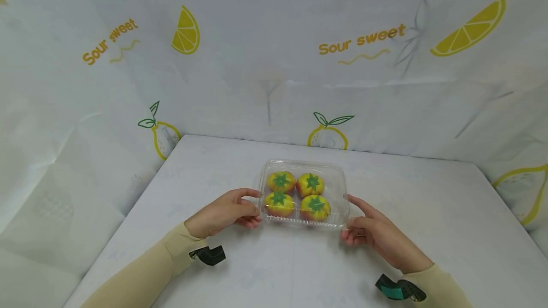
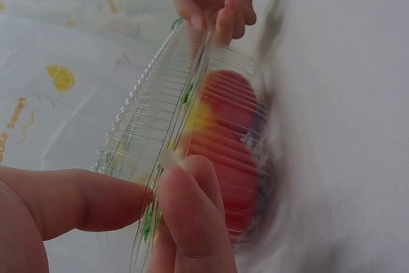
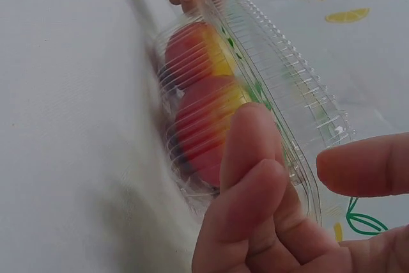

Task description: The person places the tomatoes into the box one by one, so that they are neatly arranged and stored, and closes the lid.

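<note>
A clear plastic clamshell box [image 1: 335,182] with its lid down is between the two hands over the table. Inside lie several round yellow-and-red fruits [image 1: 315,207] with green star-shaped tops, set in two rows. The left hand [image 1: 227,213] pinches the box's left rim between thumb and fingers. At the opposite end, the right hand [image 1: 376,234] holds the right rim, its thumb and forefinger on either side of the edge. Both wrist views show the ribbed side wall and the fruits' red undersides. Whether the box's base touches the table cannot be told.
A white table [image 1: 239,270] lies under the hands. Behind and beside it hangs a white sheet [image 1: 239,61] printed with lemons and lettering. Dark straps [image 1: 210,255] sit at both wrists, over pale sleeves.
</note>
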`<state>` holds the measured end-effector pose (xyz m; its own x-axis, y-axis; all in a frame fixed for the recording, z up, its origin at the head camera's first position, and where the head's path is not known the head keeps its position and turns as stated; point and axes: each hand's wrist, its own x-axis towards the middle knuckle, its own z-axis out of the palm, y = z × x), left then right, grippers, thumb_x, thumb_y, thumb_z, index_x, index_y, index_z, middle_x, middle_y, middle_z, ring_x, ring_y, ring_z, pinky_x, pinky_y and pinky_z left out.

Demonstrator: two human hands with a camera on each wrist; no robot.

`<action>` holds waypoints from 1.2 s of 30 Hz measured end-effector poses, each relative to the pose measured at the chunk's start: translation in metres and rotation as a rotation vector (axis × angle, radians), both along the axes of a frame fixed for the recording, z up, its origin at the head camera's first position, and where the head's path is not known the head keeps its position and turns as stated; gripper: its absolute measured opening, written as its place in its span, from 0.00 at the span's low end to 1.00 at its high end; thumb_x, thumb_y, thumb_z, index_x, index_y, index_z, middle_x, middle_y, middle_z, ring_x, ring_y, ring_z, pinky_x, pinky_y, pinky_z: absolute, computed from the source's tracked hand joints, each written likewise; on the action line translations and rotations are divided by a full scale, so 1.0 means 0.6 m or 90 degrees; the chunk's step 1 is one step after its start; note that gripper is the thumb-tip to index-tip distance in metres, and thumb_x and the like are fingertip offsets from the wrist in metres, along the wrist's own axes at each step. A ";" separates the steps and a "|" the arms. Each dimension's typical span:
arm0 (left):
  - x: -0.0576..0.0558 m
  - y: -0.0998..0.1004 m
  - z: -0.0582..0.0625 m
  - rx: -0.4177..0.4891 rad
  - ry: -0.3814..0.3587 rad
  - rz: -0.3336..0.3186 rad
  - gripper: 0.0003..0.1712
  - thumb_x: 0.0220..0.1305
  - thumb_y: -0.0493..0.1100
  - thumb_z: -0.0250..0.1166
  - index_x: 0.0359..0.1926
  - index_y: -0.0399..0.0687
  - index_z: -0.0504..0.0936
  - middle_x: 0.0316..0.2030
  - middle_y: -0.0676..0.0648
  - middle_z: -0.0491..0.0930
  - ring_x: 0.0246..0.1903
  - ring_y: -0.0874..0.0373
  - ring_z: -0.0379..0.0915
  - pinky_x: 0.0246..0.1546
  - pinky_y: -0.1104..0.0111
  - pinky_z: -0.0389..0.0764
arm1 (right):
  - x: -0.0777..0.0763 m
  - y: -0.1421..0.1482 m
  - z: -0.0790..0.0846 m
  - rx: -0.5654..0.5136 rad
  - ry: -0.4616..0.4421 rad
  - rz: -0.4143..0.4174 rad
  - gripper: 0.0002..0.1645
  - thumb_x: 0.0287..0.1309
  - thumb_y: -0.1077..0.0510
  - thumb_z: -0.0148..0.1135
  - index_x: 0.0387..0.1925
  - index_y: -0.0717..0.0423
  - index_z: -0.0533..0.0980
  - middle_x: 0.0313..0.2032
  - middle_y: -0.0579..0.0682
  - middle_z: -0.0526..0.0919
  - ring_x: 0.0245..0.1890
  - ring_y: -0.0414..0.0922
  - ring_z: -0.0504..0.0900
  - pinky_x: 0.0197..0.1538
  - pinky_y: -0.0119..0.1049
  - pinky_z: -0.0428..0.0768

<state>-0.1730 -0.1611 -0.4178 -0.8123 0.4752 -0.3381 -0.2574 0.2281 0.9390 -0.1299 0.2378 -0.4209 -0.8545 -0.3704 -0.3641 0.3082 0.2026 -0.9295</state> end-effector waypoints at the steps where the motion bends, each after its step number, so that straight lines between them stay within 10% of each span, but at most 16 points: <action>1: 0.000 0.000 0.000 -0.003 0.001 -0.001 0.37 0.73 0.41 0.68 0.77 0.37 0.66 0.42 0.41 0.90 0.38 0.56 0.89 0.45 0.66 0.91 | 0.000 0.000 -0.001 0.000 0.000 0.001 0.48 0.80 0.58 0.49 0.88 0.53 0.36 0.39 0.51 0.90 0.39 0.45 0.88 0.50 0.36 0.88; 36: -0.001 -0.002 0.005 -0.032 0.002 0.023 0.32 0.74 0.44 0.62 0.74 0.37 0.71 0.41 0.41 0.88 0.39 0.54 0.89 0.46 0.64 0.92 | -0.002 0.003 0.003 0.084 0.005 0.013 0.46 0.80 0.51 0.54 0.86 0.58 0.45 0.44 0.54 0.89 0.44 0.49 0.83 0.50 0.37 0.83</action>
